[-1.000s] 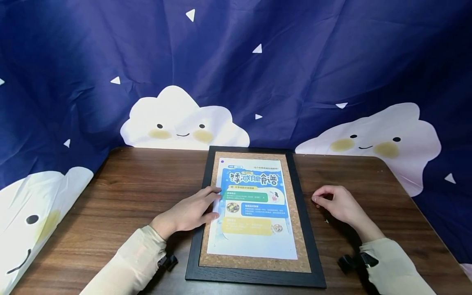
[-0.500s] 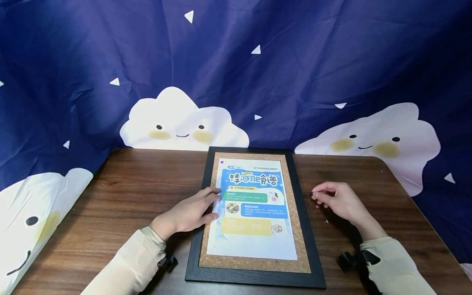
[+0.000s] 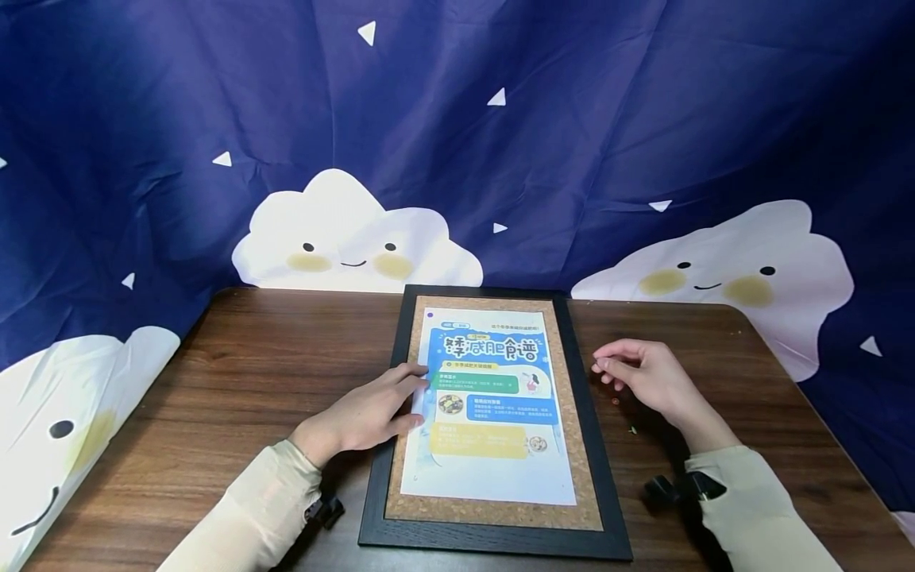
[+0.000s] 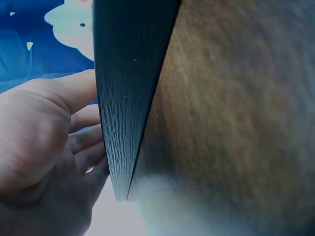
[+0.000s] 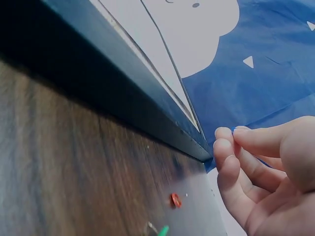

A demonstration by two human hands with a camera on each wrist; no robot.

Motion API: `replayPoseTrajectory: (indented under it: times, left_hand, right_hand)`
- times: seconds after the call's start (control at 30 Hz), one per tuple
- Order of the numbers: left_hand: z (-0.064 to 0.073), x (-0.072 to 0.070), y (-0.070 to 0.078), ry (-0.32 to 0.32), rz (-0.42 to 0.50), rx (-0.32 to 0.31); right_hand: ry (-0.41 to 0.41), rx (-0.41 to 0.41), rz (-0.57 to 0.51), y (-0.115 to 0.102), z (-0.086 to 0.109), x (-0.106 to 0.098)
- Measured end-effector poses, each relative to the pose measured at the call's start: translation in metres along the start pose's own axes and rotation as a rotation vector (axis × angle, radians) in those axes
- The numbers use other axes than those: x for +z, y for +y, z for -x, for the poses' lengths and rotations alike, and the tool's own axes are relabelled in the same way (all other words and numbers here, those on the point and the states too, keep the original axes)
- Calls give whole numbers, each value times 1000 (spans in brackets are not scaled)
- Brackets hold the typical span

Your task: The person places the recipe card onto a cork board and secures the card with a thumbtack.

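A printed sheet (image 3: pixel 493 477) with coloured text boxes lies on a cork board (image 3: pixel 493 512) in a black frame (image 3: pixel 493 540). Its top left corner bears a small purple pin head (image 3: pixel 430 315). My left hand (image 3: pixel 368 413) reaches over the frame's left side, its fingertips resting on the paper's left edge. Right of the board, my right hand (image 3: pixel 654 377) is raised above the table. Between its thumb and index fingertip it pinches a small blue pushpin (image 5: pixel 234 130), mostly hidden by the fingers.
A red pin (image 5: pixel 175 200) and a green pushpin (image 5: pixel 163 230) lie loose on the brown wooden table (image 3: pixel 300 334) right of the frame. A dark blue curtain (image 3: pixel 543 143) with white clouds hangs behind the table.
My right hand has lifted and moved slightly left toward the frame, uncovering the red and green pins on the table. The left hand has stayed in place.
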State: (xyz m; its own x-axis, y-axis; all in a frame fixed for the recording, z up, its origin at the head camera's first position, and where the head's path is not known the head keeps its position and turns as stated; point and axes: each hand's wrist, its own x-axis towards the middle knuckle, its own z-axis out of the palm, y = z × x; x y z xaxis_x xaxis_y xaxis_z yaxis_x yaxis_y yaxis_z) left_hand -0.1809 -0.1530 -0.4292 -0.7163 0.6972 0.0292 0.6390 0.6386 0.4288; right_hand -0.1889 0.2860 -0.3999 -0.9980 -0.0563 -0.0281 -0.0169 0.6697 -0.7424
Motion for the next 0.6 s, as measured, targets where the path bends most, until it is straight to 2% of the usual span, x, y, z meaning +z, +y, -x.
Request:
replayPoseTrajectory:
  times: [0.3,0.6]
  left_hand:
    - [-1,0,1,4,0,1]
    - [0,0,0,8,9,3]
  right_hand:
    - [-12,-5,-52,-6,-10,4]
    - [-42,-11,-147,-13,-23,9]
